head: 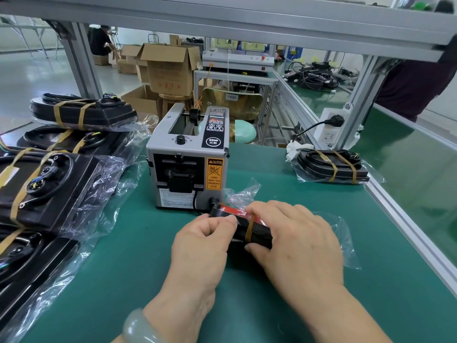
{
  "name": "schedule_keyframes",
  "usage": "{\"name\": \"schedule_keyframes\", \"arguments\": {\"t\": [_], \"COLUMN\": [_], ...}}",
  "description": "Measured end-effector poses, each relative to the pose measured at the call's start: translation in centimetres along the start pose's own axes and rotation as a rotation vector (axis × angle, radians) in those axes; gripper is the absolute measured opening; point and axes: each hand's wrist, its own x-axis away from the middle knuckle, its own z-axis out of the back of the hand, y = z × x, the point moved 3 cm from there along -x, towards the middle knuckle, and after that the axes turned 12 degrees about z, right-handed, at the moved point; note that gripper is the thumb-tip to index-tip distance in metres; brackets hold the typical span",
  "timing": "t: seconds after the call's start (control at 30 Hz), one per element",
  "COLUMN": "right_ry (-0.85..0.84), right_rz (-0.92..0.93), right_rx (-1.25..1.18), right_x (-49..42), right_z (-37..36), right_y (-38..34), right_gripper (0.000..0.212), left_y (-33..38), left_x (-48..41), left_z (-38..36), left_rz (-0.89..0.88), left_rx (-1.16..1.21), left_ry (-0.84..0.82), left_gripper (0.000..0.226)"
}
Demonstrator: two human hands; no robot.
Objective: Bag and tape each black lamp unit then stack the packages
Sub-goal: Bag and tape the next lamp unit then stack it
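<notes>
A black lamp unit (257, 233) with a red strip lies in a clear plastic bag (346, 241) on the green table (138, 280), just in front of the tape dispenser. A brown tape strip (250, 227) runs around it. My left hand (202, 243) grips the unit's left side with curled fingers. My right hand (296, 241) lies over its right part, thumb against the front edge near the tape. Most of the unit is hidden under my hands.
A grey tape dispenser (188, 159) stands at the centre. Several bagged, taped lamp units (49, 184) are stacked at the left. One more package (331, 167) lies at the right by the aluminium rail (405, 219). A power strip (331, 129) hangs on the frame post.
</notes>
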Motion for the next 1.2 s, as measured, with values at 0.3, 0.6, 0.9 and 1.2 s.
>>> {"name": "schedule_keyframes", "arguments": {"t": [0.3, 0.6, 0.9, 1.2], "right_ry": [-0.006, 0.003, 0.005, 0.015], "right_rz": [0.002, 0.005, 0.008, 0.008], "right_rx": [-0.004, -0.003, 0.006, 0.007], "right_x": [0.0, 0.0, 0.0, 0.0], "right_z": [-0.2, -0.2, -0.2, -0.1], "right_y": [-0.1, -0.2, -0.2, -0.1], "right_gripper": [0.061, 0.061, 0.060, 0.060], "left_y": [-0.1, -0.2, 0.1, 0.0], "left_x": [0.0, -0.4, -0.4, -1.6], "left_z": [-0.3, -0.5, -0.5, 0.5], "left_rz": [-0.020, -0.076, -0.107, -0.063], "left_rx": [-0.001, -0.067, -0.156, -0.096], "left_ry": [0.074, 0.152, 0.198, 0.165], "left_gripper": [0.029, 0.024, 0.034, 0.030]}}
